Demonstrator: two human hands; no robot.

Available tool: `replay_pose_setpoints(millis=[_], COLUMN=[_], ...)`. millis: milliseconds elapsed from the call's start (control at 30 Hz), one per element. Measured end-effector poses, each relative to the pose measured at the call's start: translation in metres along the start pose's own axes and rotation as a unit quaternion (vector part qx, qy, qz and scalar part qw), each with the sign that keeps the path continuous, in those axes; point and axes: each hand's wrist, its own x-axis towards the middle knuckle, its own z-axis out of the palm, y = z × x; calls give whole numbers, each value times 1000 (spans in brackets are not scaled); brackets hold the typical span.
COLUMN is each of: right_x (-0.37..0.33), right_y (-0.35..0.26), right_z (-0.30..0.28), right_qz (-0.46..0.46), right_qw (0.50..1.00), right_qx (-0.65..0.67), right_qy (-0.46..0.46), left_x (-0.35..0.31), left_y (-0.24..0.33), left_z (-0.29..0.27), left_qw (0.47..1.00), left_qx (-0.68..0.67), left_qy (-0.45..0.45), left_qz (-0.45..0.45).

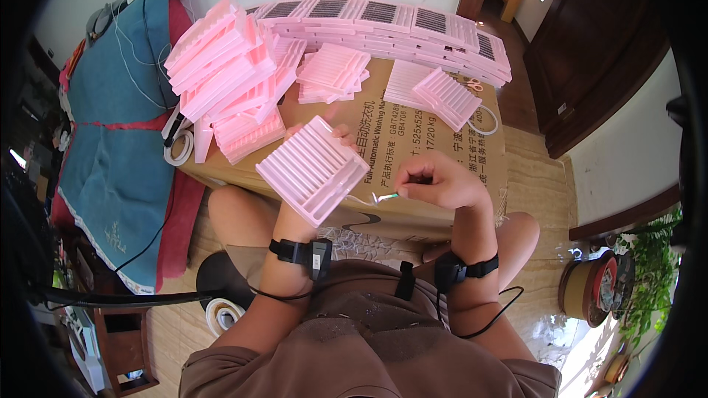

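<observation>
A pink ribbed plastic tray (316, 168) is tilted up in front of me, over the near edge of the cardboard box. My left hand (343, 135) grips it from behind; only some fingertips show past its far edge. To the right of the tray, my right hand (442, 183) is closed in a pinch. A small thin piece (386, 196), greenish with a pale end, sticks out from its fingertips; its kind is too small to make out. Between this piece and the tray's lower right corner runs a thin white strip (360, 200).
The cardboard box (376, 114) bears a tall leaning pile of pink trays (221, 66), a low stack (333, 70) and two overlapping trays (446, 99). Pink scissors (474, 85) and a white ring-shaped roll (484, 120) lie at right. Trays with dark contents (383, 15) line the back.
</observation>
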Motion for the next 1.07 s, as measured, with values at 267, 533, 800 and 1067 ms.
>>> replay_pose_setpoints(millis=[267,533,800,1067], right_x=[16,46,40,56], right_y=[-6,-16,-18,-17], right_z=[16,35,33,47], right_qz=[39,-16,-53,-64], right_qw=[996,942,976,891], right_qx=[-43,-184,-93,-318], right_qy=[67,280,190,319], left_x=[-9,-12,-13,-7], left_y=[-12,-22,-28,-36], left_z=[20,34,35,37], left_qw=[997,984,982,984], left_qx=[74,169,183,170], left_qy=[-1,1,1,9], left_qz=[-6,-61,-43,-47])
